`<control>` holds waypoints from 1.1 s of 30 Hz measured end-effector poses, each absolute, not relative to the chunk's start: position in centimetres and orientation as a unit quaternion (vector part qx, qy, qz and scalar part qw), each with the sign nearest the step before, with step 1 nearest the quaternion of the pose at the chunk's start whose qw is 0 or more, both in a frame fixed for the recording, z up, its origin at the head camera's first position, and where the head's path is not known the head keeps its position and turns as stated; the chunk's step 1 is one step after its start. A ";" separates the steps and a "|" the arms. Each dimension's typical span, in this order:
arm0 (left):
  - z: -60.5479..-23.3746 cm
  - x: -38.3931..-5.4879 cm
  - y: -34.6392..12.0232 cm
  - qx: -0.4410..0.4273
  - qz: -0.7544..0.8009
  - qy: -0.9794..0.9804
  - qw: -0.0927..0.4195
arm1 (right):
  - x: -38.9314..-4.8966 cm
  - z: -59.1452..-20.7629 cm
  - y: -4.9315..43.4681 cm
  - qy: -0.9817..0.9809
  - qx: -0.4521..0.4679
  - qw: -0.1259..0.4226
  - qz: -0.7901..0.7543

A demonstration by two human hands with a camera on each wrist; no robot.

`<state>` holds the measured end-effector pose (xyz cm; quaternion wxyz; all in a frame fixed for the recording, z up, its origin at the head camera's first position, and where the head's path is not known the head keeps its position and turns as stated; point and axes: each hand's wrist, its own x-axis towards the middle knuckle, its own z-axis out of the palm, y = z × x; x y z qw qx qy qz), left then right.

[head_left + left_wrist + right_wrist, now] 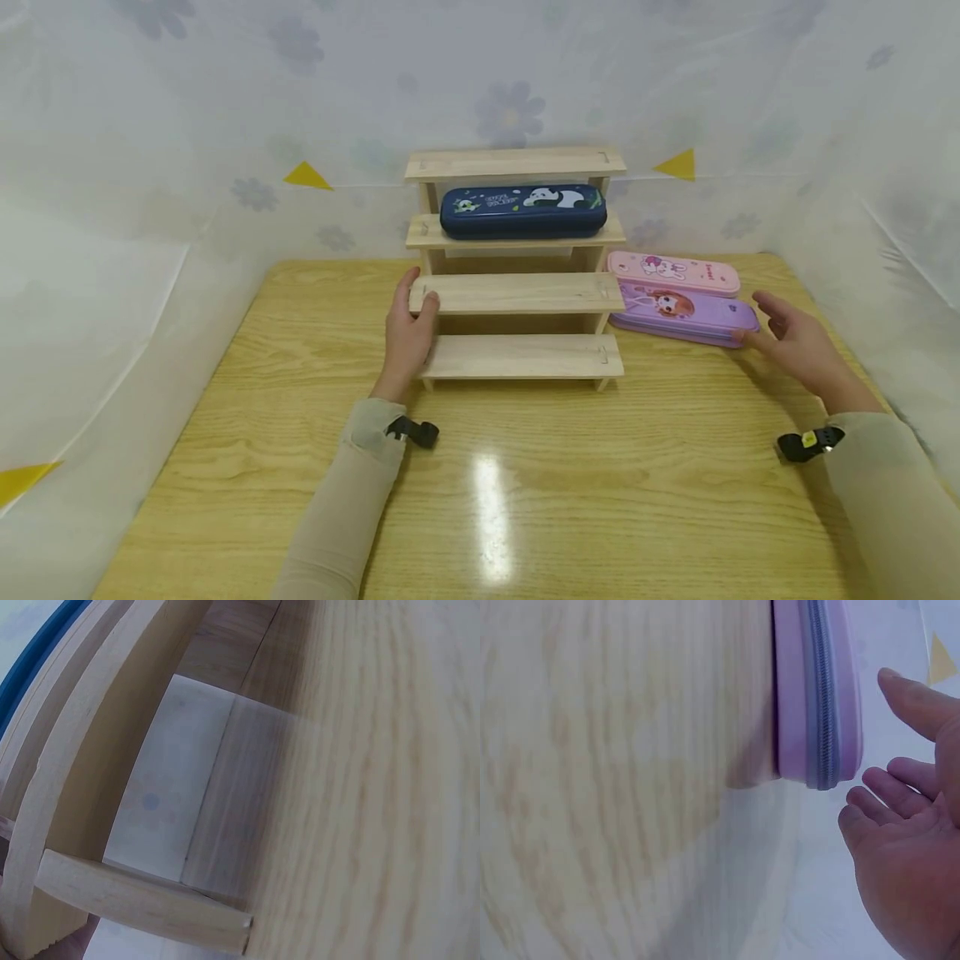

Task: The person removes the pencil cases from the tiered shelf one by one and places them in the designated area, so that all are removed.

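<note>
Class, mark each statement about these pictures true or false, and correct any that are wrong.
1. The navy panda case sits on the second shelf from the top of the wooden rack. True.
2. The left hand touches the navy panda case. False: it grips the left end of the third shelf from the top.
3. The purple case lies nearer the person than the pink case. True.
4. The right hand is wrapped round the pink case. False: it is open at the purple case's right end, holding nothing.
5. The rack has six shelves. False: it has four.
</note>
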<state>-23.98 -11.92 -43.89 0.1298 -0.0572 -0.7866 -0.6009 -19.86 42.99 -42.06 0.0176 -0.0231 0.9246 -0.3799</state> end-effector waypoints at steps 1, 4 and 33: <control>-43.9 -23.9 -11.9 -0.057 -0.601 -0.787 0.130 | -19.7 -41.9 42.9 0.923 -0.024 0.009 -0.384; -43.8 -23.9 -11.9 -0.055 -0.601 -0.787 0.129 | -19.4 -41.6 42.7 0.920 -0.027 -0.015 -0.390; -40.2 -21.6 -11.3 -0.068 -0.596 -0.791 0.116 | -20.0 -36.7 35.4 0.840 -0.135 -0.096 -0.517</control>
